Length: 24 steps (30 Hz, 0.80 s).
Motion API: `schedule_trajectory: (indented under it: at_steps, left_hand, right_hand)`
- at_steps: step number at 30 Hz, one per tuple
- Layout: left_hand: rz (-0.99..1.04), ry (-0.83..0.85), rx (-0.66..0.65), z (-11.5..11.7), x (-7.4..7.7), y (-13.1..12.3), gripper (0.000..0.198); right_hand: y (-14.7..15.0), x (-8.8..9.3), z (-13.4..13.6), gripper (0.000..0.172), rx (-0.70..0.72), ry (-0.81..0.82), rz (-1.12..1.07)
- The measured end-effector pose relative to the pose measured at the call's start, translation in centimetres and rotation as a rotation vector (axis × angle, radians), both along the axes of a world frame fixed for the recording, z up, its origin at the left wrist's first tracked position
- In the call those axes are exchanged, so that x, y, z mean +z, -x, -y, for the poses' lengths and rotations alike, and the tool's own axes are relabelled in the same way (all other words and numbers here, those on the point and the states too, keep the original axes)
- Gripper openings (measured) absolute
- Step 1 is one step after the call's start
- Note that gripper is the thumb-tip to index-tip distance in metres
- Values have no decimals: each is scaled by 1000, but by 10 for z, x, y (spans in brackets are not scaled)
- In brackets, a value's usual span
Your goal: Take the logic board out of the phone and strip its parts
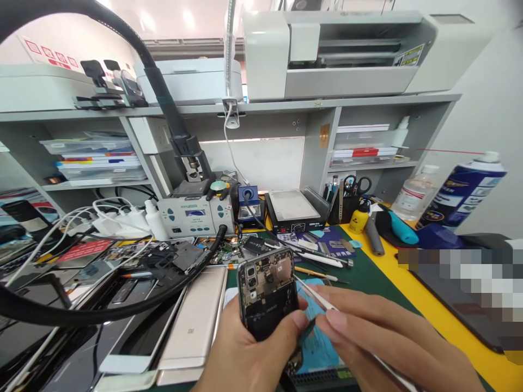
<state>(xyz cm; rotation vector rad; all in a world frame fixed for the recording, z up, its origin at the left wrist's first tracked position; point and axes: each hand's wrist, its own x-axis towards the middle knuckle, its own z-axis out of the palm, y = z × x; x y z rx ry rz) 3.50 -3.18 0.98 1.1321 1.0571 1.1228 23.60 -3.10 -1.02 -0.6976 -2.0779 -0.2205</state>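
My left hand [253,348] is wrapped round a smartphone [272,283] with its back cover off. The phone is tilted up, showing its cameras, board parts and black battery [269,316]. My left thumb presses along its right edge. To the right, my right hand [379,332] grips slim metal tweezers [327,302] between thumb and fingers. Their tip lies close to the phone's upper right edge; whether it touches I cannot tell. A small dark piece shows between the two hands, too unclear to name. Under the hands lies a light blue pad [318,343] on a green mat [392,288].
Several phones, one gold-backed [192,321], lie at left under a black hose [163,299]. Behind stand a hot-air station [196,215] and a heating plate [296,209]. Screwdrivers [318,274] lie beyond the phone. At right are a spray can [461,190] and a clear bottle [414,193].
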Motion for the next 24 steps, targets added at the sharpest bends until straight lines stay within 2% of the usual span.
schedule_trajectory:
  at_steps: [6, 9, 12, 16, 24]
  left_hand:
    - [-82, 33, 80, 2, 2, -2, 26]
    - [-86, -12, 27, 1, 5, -4, 20]
    - [-33, -47, -31, 0, 10, -5, 16]
    - [33, -2, -72, 0, 17, -3, 19]
    - [121, 64, -77, 4, 24, -2, 26]
  right_hand:
    - [5, 13, 1, 64, 12, 1, -42]
    - [10, 16, 2, 58, -1, -12, -68]
    - [16, 6, 0, 49, -29, -65, -159]
    - [22, -9, -3, 41, -35, -123, -236]
    - [13, -14, 1, 46, -28, -90, -159]
